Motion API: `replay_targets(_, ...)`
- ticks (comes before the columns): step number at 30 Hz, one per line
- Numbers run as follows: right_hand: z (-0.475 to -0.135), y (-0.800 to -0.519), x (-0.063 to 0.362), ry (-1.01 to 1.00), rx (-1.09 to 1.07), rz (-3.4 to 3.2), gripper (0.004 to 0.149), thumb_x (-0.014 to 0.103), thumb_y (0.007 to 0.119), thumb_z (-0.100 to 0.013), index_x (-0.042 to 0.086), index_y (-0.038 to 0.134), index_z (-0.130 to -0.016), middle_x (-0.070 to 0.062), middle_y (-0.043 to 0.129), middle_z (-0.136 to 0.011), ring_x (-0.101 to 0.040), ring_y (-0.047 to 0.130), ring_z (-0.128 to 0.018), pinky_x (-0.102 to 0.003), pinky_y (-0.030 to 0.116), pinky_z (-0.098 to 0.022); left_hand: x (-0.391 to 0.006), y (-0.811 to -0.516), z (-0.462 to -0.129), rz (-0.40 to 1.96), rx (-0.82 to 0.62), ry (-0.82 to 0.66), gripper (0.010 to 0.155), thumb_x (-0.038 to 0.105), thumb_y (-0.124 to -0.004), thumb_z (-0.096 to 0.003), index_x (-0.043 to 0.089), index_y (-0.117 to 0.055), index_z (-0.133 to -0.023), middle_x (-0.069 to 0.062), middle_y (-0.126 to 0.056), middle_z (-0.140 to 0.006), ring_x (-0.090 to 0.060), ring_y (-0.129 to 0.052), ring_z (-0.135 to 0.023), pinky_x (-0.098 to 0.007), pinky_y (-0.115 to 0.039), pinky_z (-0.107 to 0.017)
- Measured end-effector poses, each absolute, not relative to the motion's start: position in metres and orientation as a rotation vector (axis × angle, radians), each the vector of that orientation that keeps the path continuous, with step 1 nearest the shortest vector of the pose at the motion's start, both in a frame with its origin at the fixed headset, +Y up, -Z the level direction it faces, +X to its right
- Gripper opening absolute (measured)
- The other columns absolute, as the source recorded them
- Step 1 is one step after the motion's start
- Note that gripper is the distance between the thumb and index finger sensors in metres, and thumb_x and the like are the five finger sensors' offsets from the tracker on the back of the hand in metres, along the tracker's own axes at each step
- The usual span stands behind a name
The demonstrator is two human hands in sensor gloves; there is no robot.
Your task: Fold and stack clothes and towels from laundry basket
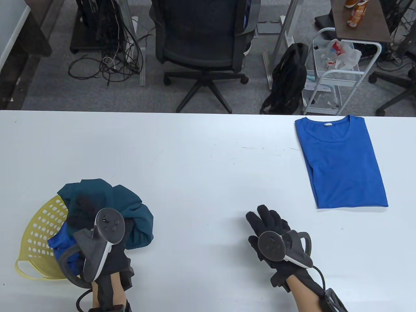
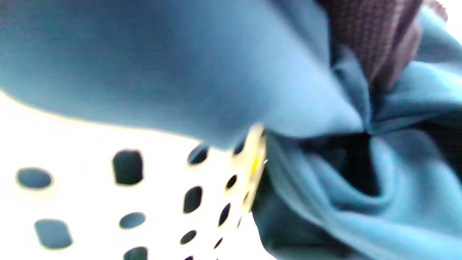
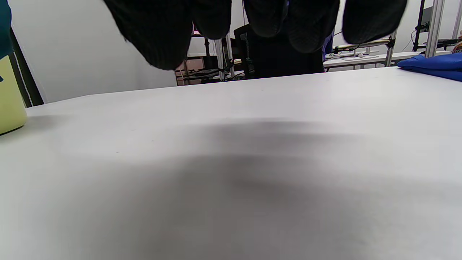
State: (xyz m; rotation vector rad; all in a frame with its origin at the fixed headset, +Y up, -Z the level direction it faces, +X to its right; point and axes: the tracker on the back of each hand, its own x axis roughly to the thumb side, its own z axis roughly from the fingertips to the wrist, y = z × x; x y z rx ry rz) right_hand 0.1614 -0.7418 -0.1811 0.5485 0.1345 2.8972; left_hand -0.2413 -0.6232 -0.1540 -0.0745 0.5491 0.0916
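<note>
Table view | left hand (image 1: 85, 211) grips teal garment (image 1: 130, 208) in basket (image 1: 39, 227) | right hand (image 1: 271, 227) flat, fingers straight, pointing away

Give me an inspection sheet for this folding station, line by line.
Surface: white table, a few faint marks.
Job's things: yellow laundry basket near the left front edge, holding a teal garment and a blue garment; folded blue T-shirt lying flat at far right.
Clutter: nothing seen on the table.
Hands: left hand in the basket, gripping the teal garment; right hand open and holding nothing, fingers straight, low over bare table.
Cables: glove leads at both wrists; a tangle of cables on the floor.
Surroundings: office chair, black backpack, white cart behind the table.
</note>
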Motion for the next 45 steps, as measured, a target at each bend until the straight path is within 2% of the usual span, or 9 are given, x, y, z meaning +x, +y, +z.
replay_targets(4, -0.181, -0.742, 0.161, 0.122, 0.555, 2.894, 0.07, 0.035, 0.075, -0.059, 0.013, 0.044, -0.117, -0.029, 0.035, -0.12, -0.058, 0.049, -0.103, -0.075, 0.052, -0.069, -0.241, -0.624, -0.156, 0.079, -0.072, 0.563, 0.112, 0.054, -0.097, -0.0426, -0.004, -0.045, -0.122, -0.023, -0.095, -0.09, -0.014, -0.101, -0.041, -0.038, -0.092, -0.035)
replay_targets(7, -0.181, -0.742, 0.162, 0.115, 0.557, 2.891, 0.069, 0.035, 0.075, -0.059, 0.014, 0.044, -0.117, -0.029, 0.036, -0.12, -0.058, 0.049, -0.103, -0.075, 0.052, -0.069, -0.238, -0.621, -0.154, 0.075, -0.057, 0.556, 0.084, 0.051, -0.097, -0.0454, 0.01, -0.074, -0.115, -0.016, -0.097, -0.083, -0.013, -0.099, -0.04, -0.038, -0.091, -0.035)
replay_targets(9, -0.181, -0.742, 0.162, 0.111, 0.556, 2.89, 0.069, 0.035, 0.075, -0.059, 0.013, 0.044, -0.117, -0.029, 0.036, -0.12, -0.058, 0.049, -0.103, -0.075, 0.052, -0.069, -0.238, -0.621, -0.154, 0.064, -0.046, 0.56, 0.074, 0.05, -0.095, -0.0476, 0.014, -0.079, -0.11, -0.015, -0.097, -0.082, -0.013, -0.099, -0.04, -0.038, -0.091, -0.036)
replay_targets(18, -0.182, -0.742, 0.165, 0.11, 0.543, 2.884, 0.067, 0.035, 0.075, -0.059, 0.014, 0.046, -0.117, -0.029, 0.036, -0.12, -0.058, 0.049, -0.103, -0.075, 0.052, -0.069, -0.242, -0.613, -0.146, 0.095, 0.01, 0.585, 0.072, 0.056, -0.09, -0.0463, 0.019, -0.08, -0.107, -0.013, -0.096, -0.082, -0.011, -0.098, -0.04, -0.036, -0.09, -0.036)
replay_targets(22, -0.183, -0.742, 0.166, 0.109, 0.536, 2.882, 0.067, 0.034, 0.075, -0.06, 0.014, 0.046, -0.117, -0.029, 0.036, -0.12, -0.058, 0.049, -0.103, -0.075, 0.052, -0.069, -0.243, -0.604, -0.138, 0.099, 0.085, 0.599, 0.061, 0.052, -0.082, -0.055, 0.022, -0.079, -0.107, -0.013, -0.094, -0.084, -0.012, -0.097, -0.041, -0.036, -0.09, -0.037)
replay_targets(30, -0.185, -0.739, 0.169, 0.098, 0.523, 2.863, 0.067, 0.035, 0.074, -0.06, 0.014, 0.046, -0.117, -0.029, 0.036, -0.12, -0.058, 0.049, -0.103, -0.075, 0.052, -0.069, -0.209, -0.572, -0.12, -0.043, 0.481, 0.642, 0.054, 0.044, -0.075, -0.0639, 0.02, -0.068, -0.112, -0.016, -0.087, -0.089, -0.011, -0.095, -0.045, -0.035, -0.088, -0.04)
replay_targets(38, -0.196, -0.737, 0.196, 0.084, 0.389, 2.714, 0.071, 0.037, 0.074, -0.06, 0.013, 0.04, -0.118, -0.03, 0.035, -0.12, -0.058, 0.05, -0.103, -0.074, 0.053, -0.069, -0.083, -0.486, -0.14, -0.158, 0.804, 0.225, 0.055, 0.047, -0.072, -0.0622, 0.024, -0.064, -0.112, -0.011, -0.085, -0.092, -0.009, -0.096, -0.049, -0.034, -0.089, -0.044)
replay_targets(41, -0.199, -0.732, 0.213, 0.063, 0.342, 2.535, 0.083, 0.044, 0.073, -0.059, 0.01, 0.027, -0.119, -0.032, 0.031, -0.12, -0.058, 0.051, -0.102, -0.074, 0.053, -0.068, -0.041, -0.504, -0.149, -0.063, 0.722, 0.008, 0.057, 0.048, -0.071, -0.0613, 0.026, -0.061, -0.113, -0.009, -0.083, -0.096, -0.009, -0.097, -0.053, -0.034, -0.089, -0.047)
replay_targets(45, -0.2, -0.726, 0.22, 0.158, 0.525, 1.898, 0.108, 0.06, 0.072, -0.053, 0.012, -0.002, -0.115, -0.036, 0.015, -0.12, -0.065, 0.044, -0.104, -0.081, 0.052, -0.065, -0.015, -0.581, -0.168, 0.258, 0.47, -0.234, 0.057, 0.045, -0.069, -0.0611, 0.02, -0.061, -0.112, -0.011, -0.084, -0.095, -0.01, -0.101, -0.055, -0.035, -0.093, -0.048)
